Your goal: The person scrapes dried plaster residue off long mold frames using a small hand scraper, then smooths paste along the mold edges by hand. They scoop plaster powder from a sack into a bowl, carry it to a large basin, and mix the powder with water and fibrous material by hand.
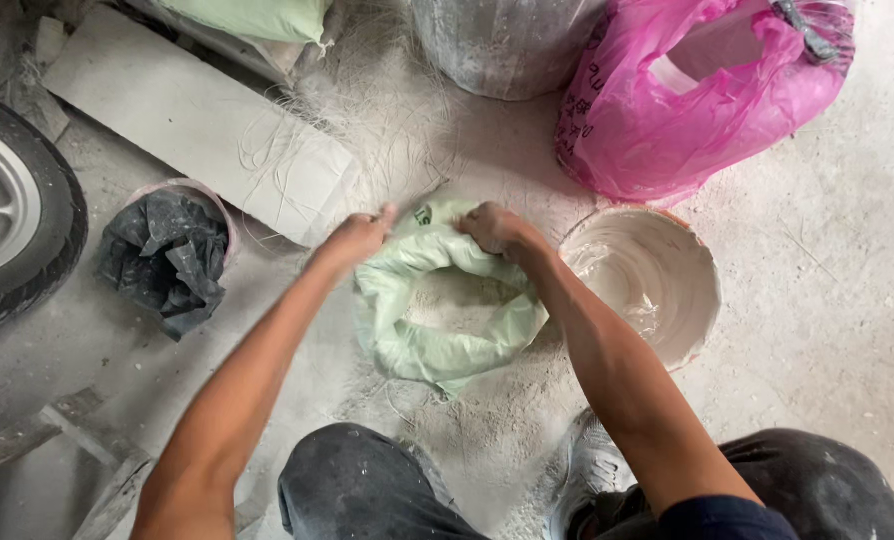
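A pale green sack stands on the dusty floor between my knees, its mouth rolled down and pale powder showing inside. My left hand grips the far left part of the sack's rim. My right hand grips the far right part of the same rim. Both fists are closed on the bunched green material. Right of the sack stands a round bowl holding a whitish wet mix.
A pink plastic bag lies behind the bowl. A grey bucket stands at the top. Left are a small pail lined with black plastic, a white board, a tyre and wooden slats.
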